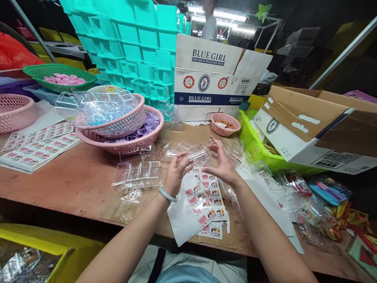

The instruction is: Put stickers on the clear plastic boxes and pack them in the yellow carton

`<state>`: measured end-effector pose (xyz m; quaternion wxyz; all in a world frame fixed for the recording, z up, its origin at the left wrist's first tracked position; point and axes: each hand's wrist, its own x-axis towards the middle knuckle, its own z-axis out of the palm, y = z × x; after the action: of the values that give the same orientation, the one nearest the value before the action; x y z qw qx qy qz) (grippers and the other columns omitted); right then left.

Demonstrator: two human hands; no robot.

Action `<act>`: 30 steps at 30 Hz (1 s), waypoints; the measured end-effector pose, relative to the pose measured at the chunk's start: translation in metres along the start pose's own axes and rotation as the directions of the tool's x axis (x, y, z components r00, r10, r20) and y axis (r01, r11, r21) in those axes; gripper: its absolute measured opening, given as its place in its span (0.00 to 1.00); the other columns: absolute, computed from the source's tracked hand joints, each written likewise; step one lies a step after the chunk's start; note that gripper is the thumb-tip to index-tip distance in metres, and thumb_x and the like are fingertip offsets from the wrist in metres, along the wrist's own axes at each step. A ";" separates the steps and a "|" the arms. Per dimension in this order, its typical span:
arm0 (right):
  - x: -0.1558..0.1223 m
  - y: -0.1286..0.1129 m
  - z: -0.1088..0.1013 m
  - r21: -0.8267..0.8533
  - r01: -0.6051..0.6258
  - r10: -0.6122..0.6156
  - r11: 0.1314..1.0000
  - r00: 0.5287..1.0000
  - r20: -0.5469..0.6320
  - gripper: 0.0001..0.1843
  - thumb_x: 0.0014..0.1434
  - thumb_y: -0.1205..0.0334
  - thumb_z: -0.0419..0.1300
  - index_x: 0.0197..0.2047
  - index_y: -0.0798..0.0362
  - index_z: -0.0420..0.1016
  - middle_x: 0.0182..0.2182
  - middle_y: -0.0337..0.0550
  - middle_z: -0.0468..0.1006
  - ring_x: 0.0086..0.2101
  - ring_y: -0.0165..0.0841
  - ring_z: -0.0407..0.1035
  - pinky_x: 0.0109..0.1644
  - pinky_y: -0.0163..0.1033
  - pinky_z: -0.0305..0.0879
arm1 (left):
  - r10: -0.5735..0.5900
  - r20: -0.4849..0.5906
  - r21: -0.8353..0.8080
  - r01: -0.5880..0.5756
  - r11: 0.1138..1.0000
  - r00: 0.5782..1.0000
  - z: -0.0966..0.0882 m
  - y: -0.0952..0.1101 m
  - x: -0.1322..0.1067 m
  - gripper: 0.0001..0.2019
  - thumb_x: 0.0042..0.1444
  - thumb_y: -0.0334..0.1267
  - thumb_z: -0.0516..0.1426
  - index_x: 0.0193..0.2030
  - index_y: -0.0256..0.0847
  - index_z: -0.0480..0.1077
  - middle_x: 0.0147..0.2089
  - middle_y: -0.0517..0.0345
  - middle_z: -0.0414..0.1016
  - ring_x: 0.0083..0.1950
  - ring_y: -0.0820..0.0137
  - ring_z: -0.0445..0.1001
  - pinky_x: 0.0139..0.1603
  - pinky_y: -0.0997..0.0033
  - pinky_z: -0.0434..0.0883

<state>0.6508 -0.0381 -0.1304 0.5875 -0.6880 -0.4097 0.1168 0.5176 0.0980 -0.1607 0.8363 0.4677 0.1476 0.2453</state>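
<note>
My left hand and my right hand are raised over the brown table, and together they pinch a small clear plastic box from both ends. Under my hands lies a sheet of cat stickers on white backing. More clear plastic boxes lie on the table to the left of my left hand. A pale green bangle sits on my left wrist.
Two stacked pink baskets hold clear boxes and purple pieces at the left. A small pink basket sits at the back. A green crate carries a cardboard box on the right. Teal bins and a Blue Girl carton stand behind.
</note>
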 end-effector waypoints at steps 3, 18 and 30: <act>-0.031 -0.021 0.011 0.136 0.001 0.040 0.991 0.954 -0.299 0.21 0.55 0.51 0.65 0.50 0.48 0.73 0.46 0.45 0.76 0.46 0.36 0.71 0.53 0.45 0.67 | -0.257 0.034 -0.057 0.259 0.964 0.966 -0.011 0.000 -0.033 0.23 0.54 0.50 0.61 0.53 0.41 0.67 0.45 0.50 0.76 0.47 0.65 0.76 0.52 0.62 0.70; -0.118 -0.042 0.049 0.186 -0.351 0.390 0.918 0.885 -0.254 0.11 0.49 0.55 0.70 0.33 0.52 0.78 0.26 0.39 0.79 0.27 0.29 0.71 0.32 0.33 0.68 | -0.479 -0.033 -0.180 0.467 0.866 0.877 -0.022 -0.019 -0.090 0.21 0.48 0.45 0.67 0.47 0.39 0.74 0.47 0.50 0.77 0.46 0.69 0.76 0.53 0.66 0.69; -0.129 -0.045 0.056 0.086 -0.427 0.435 0.900 0.876 -0.209 0.11 0.52 0.56 0.68 0.34 0.53 0.75 0.27 0.39 0.79 0.30 0.30 0.73 0.35 0.34 0.68 | -0.488 -0.024 -0.135 0.481 0.866 0.873 -0.023 -0.024 -0.092 0.25 0.47 0.49 0.66 0.49 0.38 0.73 0.47 0.52 0.75 0.43 0.74 0.73 0.46 0.73 0.68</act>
<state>0.5135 -0.0892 -0.1469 0.6018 -0.7595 -0.1755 0.1740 0.4358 0.0530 -0.1920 0.8940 0.3552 0.2684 0.0497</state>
